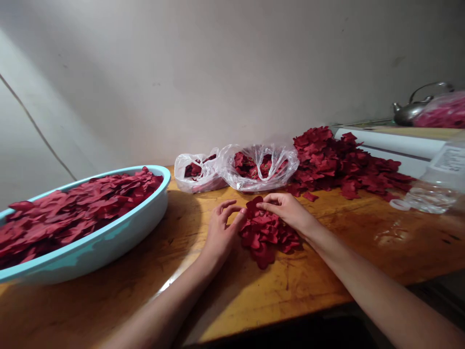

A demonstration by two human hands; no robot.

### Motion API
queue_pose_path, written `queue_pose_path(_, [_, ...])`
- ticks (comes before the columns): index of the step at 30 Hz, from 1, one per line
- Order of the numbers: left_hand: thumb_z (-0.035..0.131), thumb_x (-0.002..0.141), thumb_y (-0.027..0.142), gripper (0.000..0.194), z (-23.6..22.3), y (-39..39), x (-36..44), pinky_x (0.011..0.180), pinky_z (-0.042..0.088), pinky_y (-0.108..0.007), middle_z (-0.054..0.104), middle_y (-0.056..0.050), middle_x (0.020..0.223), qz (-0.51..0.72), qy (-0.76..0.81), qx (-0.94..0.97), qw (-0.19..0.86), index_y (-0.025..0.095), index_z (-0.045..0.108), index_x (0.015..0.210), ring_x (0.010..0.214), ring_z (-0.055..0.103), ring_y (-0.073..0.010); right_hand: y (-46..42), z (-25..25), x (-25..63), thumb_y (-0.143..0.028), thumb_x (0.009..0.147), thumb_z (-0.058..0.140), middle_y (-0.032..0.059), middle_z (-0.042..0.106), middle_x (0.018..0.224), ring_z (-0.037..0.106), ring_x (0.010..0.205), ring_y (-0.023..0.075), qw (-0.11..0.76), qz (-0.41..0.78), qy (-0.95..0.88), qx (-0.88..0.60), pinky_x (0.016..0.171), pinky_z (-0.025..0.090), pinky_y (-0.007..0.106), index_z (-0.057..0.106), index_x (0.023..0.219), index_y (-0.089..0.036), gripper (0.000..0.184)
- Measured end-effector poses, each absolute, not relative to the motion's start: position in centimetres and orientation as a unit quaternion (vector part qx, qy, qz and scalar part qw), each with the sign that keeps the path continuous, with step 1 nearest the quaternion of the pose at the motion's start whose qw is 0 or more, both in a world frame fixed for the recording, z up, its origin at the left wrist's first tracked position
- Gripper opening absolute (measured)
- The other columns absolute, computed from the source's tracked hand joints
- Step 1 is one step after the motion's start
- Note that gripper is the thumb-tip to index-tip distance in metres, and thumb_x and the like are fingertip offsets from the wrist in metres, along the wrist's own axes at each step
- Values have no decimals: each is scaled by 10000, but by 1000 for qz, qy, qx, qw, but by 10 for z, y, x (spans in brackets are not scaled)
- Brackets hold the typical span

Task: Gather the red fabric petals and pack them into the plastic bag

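A small heap of dark red fabric petals (267, 235) lies on the wooden table (254, 295) in front of me. My left hand (221, 232) rests at the heap's left edge, its thumb against the petals and its fingers curled loosely above. My right hand (288, 211) lies on the heap's upper right and pinches one red petal (254, 204) between thumb and fingertips at the top of the heap.
A light blue basin (119, 235) full of red petals stands at the left. Two clear plastic bags (238, 169) with petals sit by the wall. A large loose petal pile (341, 162) lies at the right, near a clear plastic container (436, 186), a white box (392, 143) and a metal kettle (414, 109).
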State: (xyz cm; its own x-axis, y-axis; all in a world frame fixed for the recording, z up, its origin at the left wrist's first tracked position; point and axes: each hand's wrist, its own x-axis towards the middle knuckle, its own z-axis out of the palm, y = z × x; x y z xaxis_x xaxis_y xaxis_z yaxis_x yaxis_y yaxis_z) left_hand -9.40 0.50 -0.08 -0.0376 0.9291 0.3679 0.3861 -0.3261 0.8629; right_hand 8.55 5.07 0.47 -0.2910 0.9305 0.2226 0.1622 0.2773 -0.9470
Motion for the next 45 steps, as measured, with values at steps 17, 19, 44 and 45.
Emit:
queue_pose_path(17, [544,790,414,304,3,6,-96,739,424,-248,694,-39,876,536,508,584,338,150,678,859,833,597,-186,45,6,85,-418,633,716,-5,616,635,533,565,124,390,444,-690,-418,552,404,252,649,704,-156,280])
queue_pose_path(19, [562,778,414,310,5,6,-99,746,418,-253,695,-49,905,539,510,576,342,149,682,889,856,590,-191,48,3,88,-391,609,744,-29,567,570,493,512,117,393,417,-693,-438,513,380,250,633,703,-159,274])
queue_pose_path(44, [597,694,617,769,5,1,-86,1084,86,-570,142,-68,1518,270,423,849,167,344,348,1368,1380,56,-362,44,30,99,-445,758,609,-40,443,666,423,617,124,626,231,-592,-452,606,355,247,450,702,-217,284])
queue_pose_path(45, [600,666,648,812,7,2,-80,1064,43,-617,116,-53,1530,226,398,875,158,373,323,1378,1377,-3,-391,41,35,100,-435,791,574,-40,423,683,415,623,122,652,218,-574,-444,614,354,245,429,720,-222,267])
